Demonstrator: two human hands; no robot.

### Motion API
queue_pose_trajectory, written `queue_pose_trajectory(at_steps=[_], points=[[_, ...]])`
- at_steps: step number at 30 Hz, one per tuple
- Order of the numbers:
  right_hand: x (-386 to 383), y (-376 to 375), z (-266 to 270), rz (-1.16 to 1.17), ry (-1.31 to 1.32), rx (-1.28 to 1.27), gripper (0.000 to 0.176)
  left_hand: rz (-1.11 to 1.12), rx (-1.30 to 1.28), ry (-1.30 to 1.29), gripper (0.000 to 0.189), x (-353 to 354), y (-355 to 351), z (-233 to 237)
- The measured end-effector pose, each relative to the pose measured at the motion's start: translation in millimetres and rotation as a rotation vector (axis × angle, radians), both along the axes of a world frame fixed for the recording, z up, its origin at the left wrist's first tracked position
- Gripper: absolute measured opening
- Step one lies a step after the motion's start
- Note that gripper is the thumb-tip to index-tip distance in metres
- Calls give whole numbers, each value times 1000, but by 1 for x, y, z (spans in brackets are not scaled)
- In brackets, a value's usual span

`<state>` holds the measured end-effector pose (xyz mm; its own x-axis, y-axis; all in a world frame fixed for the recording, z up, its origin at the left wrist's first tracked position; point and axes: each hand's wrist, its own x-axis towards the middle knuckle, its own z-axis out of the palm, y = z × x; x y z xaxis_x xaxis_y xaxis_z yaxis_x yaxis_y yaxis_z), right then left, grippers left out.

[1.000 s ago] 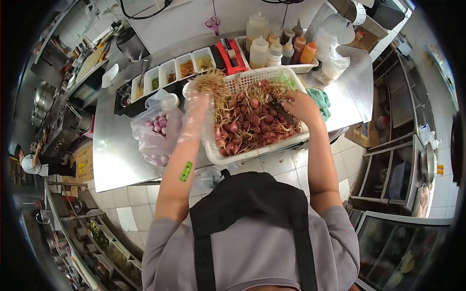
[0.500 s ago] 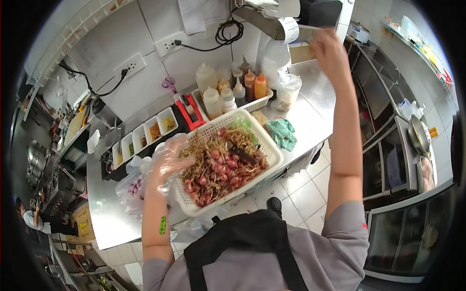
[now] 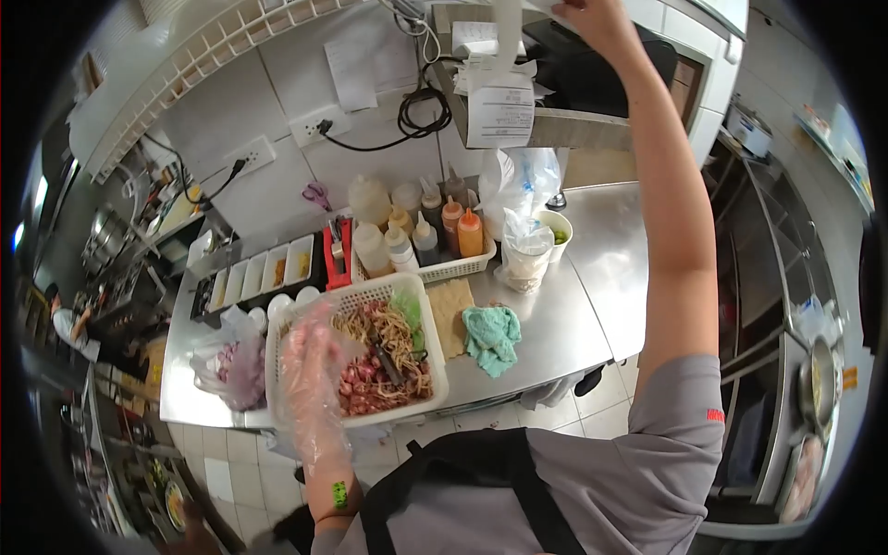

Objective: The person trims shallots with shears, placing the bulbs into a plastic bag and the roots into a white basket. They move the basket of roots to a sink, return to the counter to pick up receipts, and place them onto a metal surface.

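Note:
My left hand [image 3: 313,361], in a loose clear plastic glove, is over the left side of a white plastic basket [image 3: 438,381], fingers stretched out and holding nothing visible. The basket holds red shallots [image 3: 359,387] with dry roots [image 3: 407,338], and a dark, flat strip-like piece [image 3: 388,366] lies on top. My right hand [image 3: 592,17] is raised high at the frame's top edge, its fingers pinched by a thin pale strip [image 3: 536,5]; I cannot tell what the strip is. Below it, printed receipts [image 3: 500,116] hang from a metal shelf [image 3: 583,129].
A bag of shallots [image 3: 231,370] lies left of the basket. Behind are condiment trays [image 3: 254,280], a red-framed holder [image 3: 338,254] and squeeze bottles [image 3: 470,233]. A green cloth [image 3: 491,339], a bagged cup [image 3: 525,259] and another cup [image 3: 558,231] stand to the right on the steel counter [image 3: 592,277].
My right hand has gone up towards the shelf and the frame's top. My left hand has drawn back towards me, across the basket's left side. The view has shifted, showing more of the shelf.

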<state>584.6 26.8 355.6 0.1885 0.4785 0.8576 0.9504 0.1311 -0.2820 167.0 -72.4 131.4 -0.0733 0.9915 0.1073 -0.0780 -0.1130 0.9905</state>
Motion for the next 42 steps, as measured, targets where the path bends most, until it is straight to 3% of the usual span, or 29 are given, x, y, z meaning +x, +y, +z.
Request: queue_pose_trajectory(at_steps=[2,4,6,10,12,13,15,17,19,22,26,28,29,30,32,34,35,38,41,42], points=[[18,10,7,344,54,72,13,-176,-3,4,36,20,-18,-5],[22,-2,22,354,-137,124,12,-280,-7,53,37,46,-32,-10],[-8,-52,34,462,13,-132,14,-478,-69,119,38,80,-52,3],[-24,-129,25,427,-111,-174,14,-929,-133,130,46,152,-65,-24],[-4,-147,9,811,82,-405,28,-936,-20,79,53,192,-69,-55],[8,-152,-9,868,88,-379,31,-953,83,29,60,209,-70,-66],[29,-167,-41,1006,96,-438,38,-848,142,-94,66,242,-68,-81],[46,-178,-83,1129,285,-519,38,-731,163,-241,72,266,-78,-85],[70,-180,-123,1255,422,-656,40,-685,184,-681,75,282,-84,-80],[109,-177,-185,1419,642,-807,34,-513,-103,-738,78,293,-73,-107],[162,-158,-260,1476,904,-929,39,-379,37,-608,77,308,-62,-147],[189,-147,-284,1556,948,-972,39,-167,106,-716,67,324,-49,-155],[202,-142,-293,1617,1024,-1009,39,-307,67,-995,54,337,-46,-151],[216,-136,-304,1674,1105,-1050,39,-123,60,-378,63,351,-45,-148],[245,-123,-326,1689,1160,-1099,39,23,294,510,67,362,-33,-166],[275,-96,-336,1703,1289,-1145,39,-326,190,-670,55,391,-28,-175],[290,-82,-344,1798,1314,-1179,39,-367,209,-616,45,406,-30,-171],[333,-60,-351,1739,1372,-1276,38,-257,104,-426,34,434,-22,-192],[366,-37,-362,1718,1399,-1317,39,-321,233,-498,30,477,-15,-188],[376,-25,-366,1717,1392,-1333,39,-249,227,-477,30,484,-15,-194]])
